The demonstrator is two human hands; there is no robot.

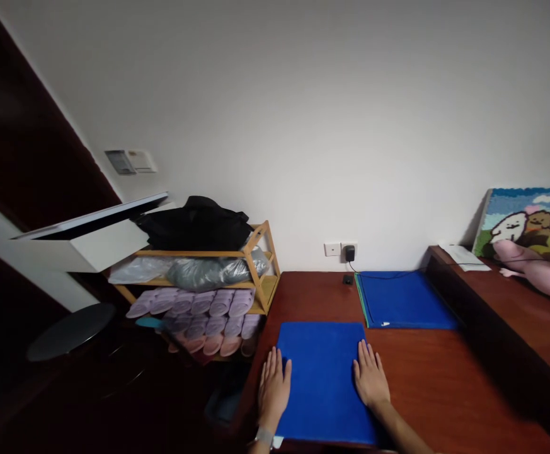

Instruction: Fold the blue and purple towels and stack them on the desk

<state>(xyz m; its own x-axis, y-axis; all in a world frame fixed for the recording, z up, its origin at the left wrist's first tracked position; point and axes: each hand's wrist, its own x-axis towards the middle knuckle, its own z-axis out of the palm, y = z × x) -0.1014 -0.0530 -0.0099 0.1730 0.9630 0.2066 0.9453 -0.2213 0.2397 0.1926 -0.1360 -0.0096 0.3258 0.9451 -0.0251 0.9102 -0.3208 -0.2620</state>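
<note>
A flat blue folded cloth (322, 384) lies on the reddish-brown wooden table (426, 372), its near edge toward me and a small white tag at the near left corner. My left hand (275, 386) rests flat along its left edge, fingers stretched out, with a band on the wrist. Along the right edge my right hand (370, 373) also lies flat, fingers extended forward. Neither hand grips anything. Farther back on the right, a second blue folded cloth (404, 299) with a green edge and a white tag lies near the wall.
A wooden rack (260, 271) at the left holds a black bag (196, 227), plastic-wrapped items and rows of lilac slippers (208, 302). A dark stool (71, 331) stands beside it. A black plug adapter (349, 253) is in the wall socket. A pink plush toy (539, 274) lies on the right ledge.
</note>
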